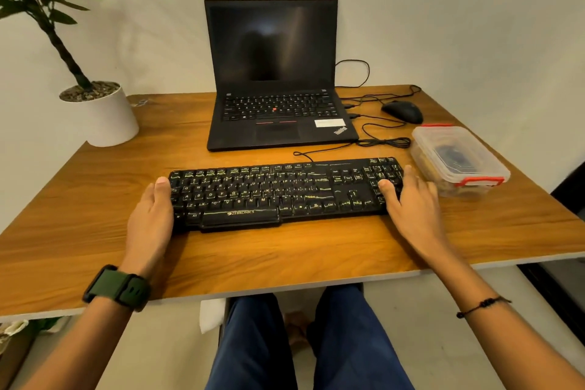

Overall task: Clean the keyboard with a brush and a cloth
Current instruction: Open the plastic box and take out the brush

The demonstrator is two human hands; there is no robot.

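Note:
A black keyboard (285, 193) with pale marks on its keys lies flat across the middle of the wooden table (95, 199). My left hand (152, 212) holds its left end, thumb on the top edge, fingers hidden under the side. My right hand (411, 203) holds the right end the same way, thumb resting on the number pad keys. No brush or cloth shows in the open. A clear plastic box (459, 158) with red clips stands right of the keyboard, with dark and yellowish things inside.
An open black laptop (275, 79) with a dark screen sits behind the keyboard. A black mouse (403, 111) and loose cables (380, 139) lie at the back right. A potted plant (101, 114) stands at the table's left corner. My knees are under the front edge.

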